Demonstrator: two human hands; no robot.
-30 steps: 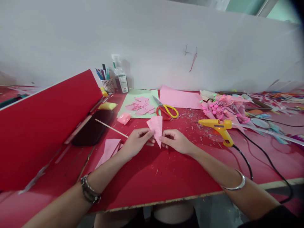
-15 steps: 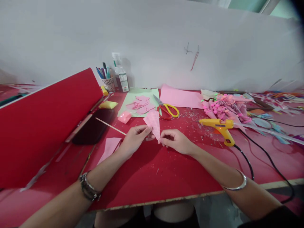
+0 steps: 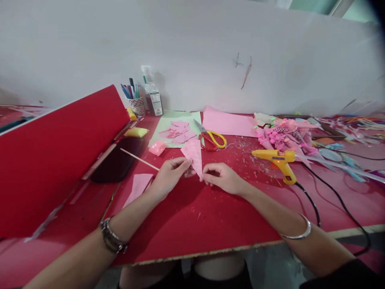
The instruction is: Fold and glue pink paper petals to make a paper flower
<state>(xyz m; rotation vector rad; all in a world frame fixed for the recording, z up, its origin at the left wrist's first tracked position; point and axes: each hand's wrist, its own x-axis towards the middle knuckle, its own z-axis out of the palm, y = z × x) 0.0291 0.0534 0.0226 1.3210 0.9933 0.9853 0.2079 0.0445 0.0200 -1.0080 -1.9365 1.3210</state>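
A pink patterned piece, rolled or folded into a cone shape point(image 3: 194, 154), is held between both hands above the red table point(image 3: 186, 228). My left hand point(image 3: 174, 174) pinches its left side between thumb and fingers. At its narrow lower tip, my right hand point(image 3: 221, 176) is closed with the fingertips together. Whether the piece is paper or felt I cannot tell. A thin pale stick point(image 3: 140, 158) lies just beyond my left hand. Flat pink pieces point(image 3: 138, 188) rest beside my left forearm. Scissors with red and yellow handles point(image 3: 210, 136) lie behind the cone.
A yellow glue gun point(image 3: 275, 156) with a black cable lies at right, before a pile of pink crafts point(image 3: 288, 134). Pink cut-outs point(image 3: 179, 132) rest on a pale green sheet point(image 3: 164, 120). A red board point(image 3: 66, 156) leans at left, near a pen cup point(image 3: 137, 106) and a bottle point(image 3: 155, 100).
Almost nothing differs. The whole view has shifted very slightly, and both hands keep their hold on the pink cone.
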